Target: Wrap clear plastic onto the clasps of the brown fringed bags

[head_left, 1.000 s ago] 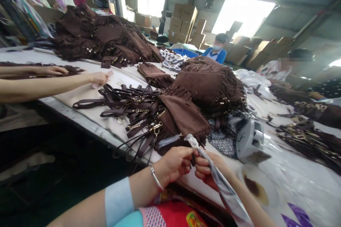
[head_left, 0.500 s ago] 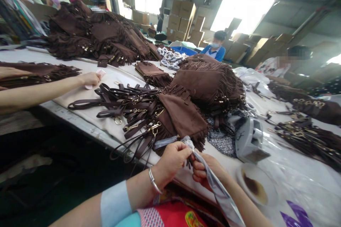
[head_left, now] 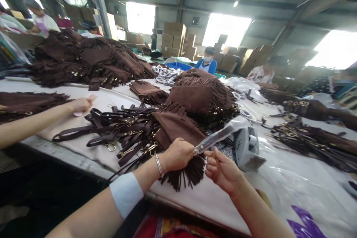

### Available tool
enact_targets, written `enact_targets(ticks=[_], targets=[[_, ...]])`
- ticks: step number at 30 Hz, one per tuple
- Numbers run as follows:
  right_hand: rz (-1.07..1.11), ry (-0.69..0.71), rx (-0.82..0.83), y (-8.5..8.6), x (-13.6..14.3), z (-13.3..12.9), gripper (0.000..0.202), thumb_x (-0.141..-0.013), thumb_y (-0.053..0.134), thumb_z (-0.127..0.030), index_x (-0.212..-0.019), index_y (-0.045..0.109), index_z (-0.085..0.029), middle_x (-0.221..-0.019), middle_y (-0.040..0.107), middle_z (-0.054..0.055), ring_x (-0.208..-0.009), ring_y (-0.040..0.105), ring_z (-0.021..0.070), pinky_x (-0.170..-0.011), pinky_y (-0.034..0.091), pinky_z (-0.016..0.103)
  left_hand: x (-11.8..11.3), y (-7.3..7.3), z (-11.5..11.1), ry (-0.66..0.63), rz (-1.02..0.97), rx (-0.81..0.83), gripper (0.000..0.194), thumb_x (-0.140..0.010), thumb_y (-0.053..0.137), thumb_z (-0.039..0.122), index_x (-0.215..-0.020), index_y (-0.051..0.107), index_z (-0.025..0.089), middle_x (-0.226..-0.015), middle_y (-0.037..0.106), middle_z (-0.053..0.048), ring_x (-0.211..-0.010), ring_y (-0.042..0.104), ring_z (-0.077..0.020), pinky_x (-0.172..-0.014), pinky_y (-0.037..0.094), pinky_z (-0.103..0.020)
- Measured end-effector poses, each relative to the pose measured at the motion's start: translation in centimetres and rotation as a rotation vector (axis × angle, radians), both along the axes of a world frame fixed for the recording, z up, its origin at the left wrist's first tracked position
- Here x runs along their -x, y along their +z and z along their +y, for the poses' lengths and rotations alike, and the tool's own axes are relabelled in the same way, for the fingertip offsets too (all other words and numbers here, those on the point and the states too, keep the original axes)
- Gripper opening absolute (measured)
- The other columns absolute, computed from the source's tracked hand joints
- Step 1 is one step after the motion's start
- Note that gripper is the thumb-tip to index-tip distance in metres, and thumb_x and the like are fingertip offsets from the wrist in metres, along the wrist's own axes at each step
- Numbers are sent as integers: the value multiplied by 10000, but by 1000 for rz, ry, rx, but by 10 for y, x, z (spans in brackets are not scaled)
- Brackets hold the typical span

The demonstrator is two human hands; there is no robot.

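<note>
My left hand (head_left: 178, 154) is closed on the near end of a translucent plastic strip (head_left: 219, 136), which slants up to the right. My right hand (head_left: 221, 171) has its fingers curled and thumb pressed in, right beside the strip; whether anything is pinched there is hidden. Under and behind my left hand lies a brown fringed pouch (head_left: 180, 128) with a gold clip (head_left: 153, 148) at its side. Brown straps (head_left: 111, 124) with gold hardware spread out to its left. Just beyond my right hand stands a white tape dispenser (head_left: 248, 148).
Brown fringed bags form a pile (head_left: 206, 93) behind the pouch and a larger heap (head_left: 83, 55) at back left. A co-worker's hand (head_left: 83, 105) holds a pink-and-white item at left. Clear plastic sheeting (head_left: 301, 182) covers the right side. Other people work farther back.
The plastic strip, earlier hanging toward my lower right, now extends up and away from my left hand. My hands have moved slightly apart. The view has tilted up and shifted right.
</note>
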State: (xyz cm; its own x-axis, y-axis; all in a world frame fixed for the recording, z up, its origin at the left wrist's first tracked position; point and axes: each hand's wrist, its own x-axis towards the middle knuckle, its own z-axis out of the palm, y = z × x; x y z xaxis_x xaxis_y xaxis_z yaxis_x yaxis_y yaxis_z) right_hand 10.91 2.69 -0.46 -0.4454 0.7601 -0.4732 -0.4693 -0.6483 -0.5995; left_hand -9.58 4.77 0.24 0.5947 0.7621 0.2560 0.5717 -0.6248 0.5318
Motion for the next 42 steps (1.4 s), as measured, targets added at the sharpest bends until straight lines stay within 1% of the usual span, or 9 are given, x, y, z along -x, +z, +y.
enact_targets(ticks=[4, 7, 10, 14, 18, 25, 30, 36, 42], targets=[[-182, -140, -83, 10, -6, -1, 290, -730, 727, -388, -835, 581, -161, -538, 463, -73, -437, 397, 53, -467, 317, 195, -6, -10, 0, 139, -71, 30, 344, -940, 397, 320, -734, 644, 197, -725, 657, -50, -718, 558, -173, -885, 331, -331], [-490, -228, -300, 20, -25, -5, 306, -674, 756, -397, -795, 598, -164, -561, 532, -39, -460, 429, 76, -468, 319, 216, -9, -16, -2, 210, -89, 28, 370, -952, 378, 313, -698, 621, 200, -693, 639, -28, -697, 548, -157, -904, 319, -331], [-955, -373, -533, 31, -74, 4, 303, -705, 699, -436, -842, 647, -171, -647, 626, 24, -573, 551, 153, -566, 422, 285, -11, -19, -3, 247, -82, 0, 366, -951, 385, 303, -679, 606, 198, -702, 636, -25, -716, 548, -157, -876, 331, -316], [-1500, -606, -516, 42, -157, 29, 288, -682, 660, -401, -870, 695, -186, -775, 683, 80, -797, 612, 262, -709, 433, 363, -15, -22, -5, 273, -37, -45, 362, -951, 380, 294, -681, 602, 198, -721, 629, -32, -761, 554, -175, -873, 342, -332], [-1388, -512, -256, 38, -196, 37, 261, -666, 640, -418, -720, 672, -165, -753, 684, 95, -747, 606, 240, -631, 420, 334, -19, -32, -4, 276, -13, -128, 320, -940, 375, 239, -756, 636, 217, -751, 637, -22, -811, 561, -192, -964, 300, -406], [-1233, -499, -164, 7, -181, 52, 256, -625, 646, -402, -697, 629, -157, -663, 637, 26, -558, 526, 130, -526, 364, 252, -18, -44, -2, 236, -7, -210, 296, -913, 384, 175, -834, 660, 247, -779, 664, -12, -851, 578, -201, -985, 292, -429], [-1201, -579, -217, 8, -172, 61, 164, -563, 665, -293, -644, 616, -159, -588, 593, -10, -565, 515, 138, -511, 337, 243, -18, -42, -3, 239, 7, -217, 300, -918, 371, 183, -802, 643, 236, -762, 658, -13, -841, 581, -197, -992, 295, -436], [-1182, -663, -337, 18, -160, 31, 216, -615, 669, -357, -694, 642, -159, -559, 566, -29, -480, 430, 103, -457, 282, 243, -19, -40, -4, 254, 10, -208, 282, -924, 374, 200, -832, 638, 240, -788, 653, -13, -870, 571, -208, -1000, 279, -460], [-1082, -552, -234, 8, -149, 10, 224, -642, 639, -374, -653, 570, -161, -548, 544, -17, -384, 385, 67, -371, 193, 199, -20, -45, 0, 253, 15, -206, 267, -910, 399, 187, -794, 634, 238, -762, 643, -5, -859, 561, -205, -1000, 279, -471]])
